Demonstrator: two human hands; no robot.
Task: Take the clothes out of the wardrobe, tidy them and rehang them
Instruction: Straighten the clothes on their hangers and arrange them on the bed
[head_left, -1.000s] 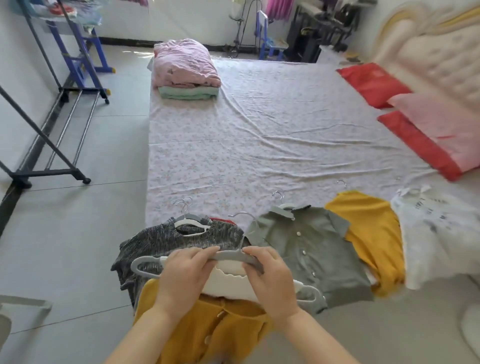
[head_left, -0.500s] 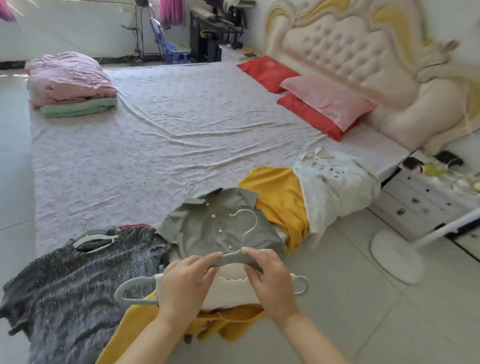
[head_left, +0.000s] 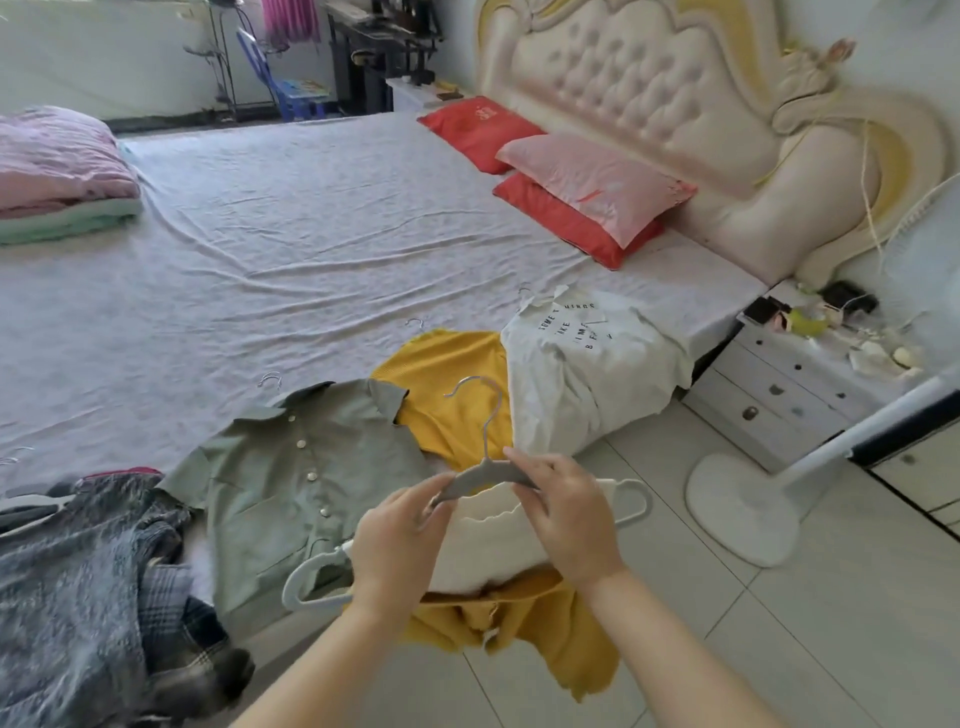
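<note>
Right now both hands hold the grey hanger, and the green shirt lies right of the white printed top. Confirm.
Wrong: the head view shows the green shirt left of the white printed top. Left hand and right hand hold the grey hanger.

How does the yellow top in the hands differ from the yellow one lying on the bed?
The held yellow top hangs bunched off a grey hanger that the left hand and right hand pinch; the yellow top on the bed lies spread flat. The held one shows a white part at its neck; the one on the bed looks plain yellow and sits between a green shirt and a white T-shirt. Both are yellow and on hangers.
</note>
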